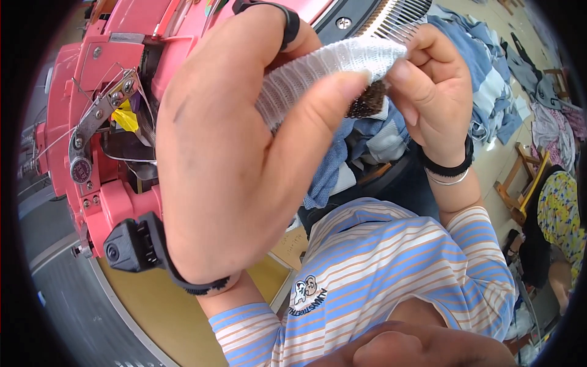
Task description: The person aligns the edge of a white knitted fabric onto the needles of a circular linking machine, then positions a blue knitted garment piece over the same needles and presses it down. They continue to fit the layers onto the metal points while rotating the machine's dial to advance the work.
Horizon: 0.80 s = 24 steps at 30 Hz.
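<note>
**Both hands pinched on white knit strip, tight against pink machine**

Left hand (226, 147) filled the frame centre, thumb and fingers closed on the white ribbed knit strip (324, 70). Right hand (437, 92) gripped the same strip at its far end, thumb pressed against the fingertips. Strip ran stretched between the two hands, upper centre, just below the metal needle comb (397, 15) at the top edge. A dark brown knit piece (367, 101) hung touching the strip's underside, between the thumbs.

Edges and room:
- Left: pink knitting machine (104, 122) sat right beside the left hand, with its metal thread guide (101, 107) and a yellow scrap (126, 117) near the knuckles. Little gap there.
- A black wrist-worn camera (131, 244) was strapped at the left wrist, just beside the machine's lower corner.
- Below: the person's striped blue shirt (391, 263) took up the lower right.
- Behind the hands: piled blue garments (483, 67), more clothes spread over the floor at far right.
- Right edge: a wooden stool (520, 183) and another person in a yellow floral top (559, 214), well apart from the hands.
- Curved tan table edge (147, 306) at lower left.
</note>
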Tool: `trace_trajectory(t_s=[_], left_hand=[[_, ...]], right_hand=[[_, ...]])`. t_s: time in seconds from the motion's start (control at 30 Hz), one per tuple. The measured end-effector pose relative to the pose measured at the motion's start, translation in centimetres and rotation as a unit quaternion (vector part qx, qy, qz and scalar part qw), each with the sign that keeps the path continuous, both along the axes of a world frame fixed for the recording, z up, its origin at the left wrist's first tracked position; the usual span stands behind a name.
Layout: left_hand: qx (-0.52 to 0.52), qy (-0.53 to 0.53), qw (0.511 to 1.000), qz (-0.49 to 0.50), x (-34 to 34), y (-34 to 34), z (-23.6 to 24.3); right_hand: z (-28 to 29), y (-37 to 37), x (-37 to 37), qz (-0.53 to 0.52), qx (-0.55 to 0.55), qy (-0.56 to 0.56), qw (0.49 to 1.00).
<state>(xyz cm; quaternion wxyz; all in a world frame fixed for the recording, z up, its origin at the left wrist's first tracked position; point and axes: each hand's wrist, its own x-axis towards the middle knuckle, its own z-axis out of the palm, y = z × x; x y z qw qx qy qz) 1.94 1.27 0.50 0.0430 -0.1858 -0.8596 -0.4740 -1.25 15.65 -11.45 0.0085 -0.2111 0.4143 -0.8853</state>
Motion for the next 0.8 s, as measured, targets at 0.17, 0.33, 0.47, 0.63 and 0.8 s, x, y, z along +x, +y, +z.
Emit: trace_trajectory(t_s=[0.17,0.33,0.47,0.63,0.8], left_hand=[[-0.226,0.036,0.973,-0.043,-0.1,0.0,2.9],[-0.346,-0.210,0.911,-0.083,-4.8,1.6,4.9],[-0.053,-0.126,0.982,-0.133,-4.4,-1.8,1.2],[-0.031,-0.100,0.981,-0.165,-4.9,-1.7,1.1],[-0.084,-0.050,0.974,-0.205,-5.3,-1.7,1.2]], right_hand=[[1.6,-1.7,0.6,0.028,0.002,0.039,0.999],[1.4,0.0,-0.1,0.080,0.021,-0.005,0.997],[1.5,-0.5,0.3,0.097,0.064,-0.007,0.993],[2.3,0.8,-0.2,0.042,0.133,0.028,0.990],[3.1,2.6,-1.3,-0.072,0.218,0.212,0.950]])
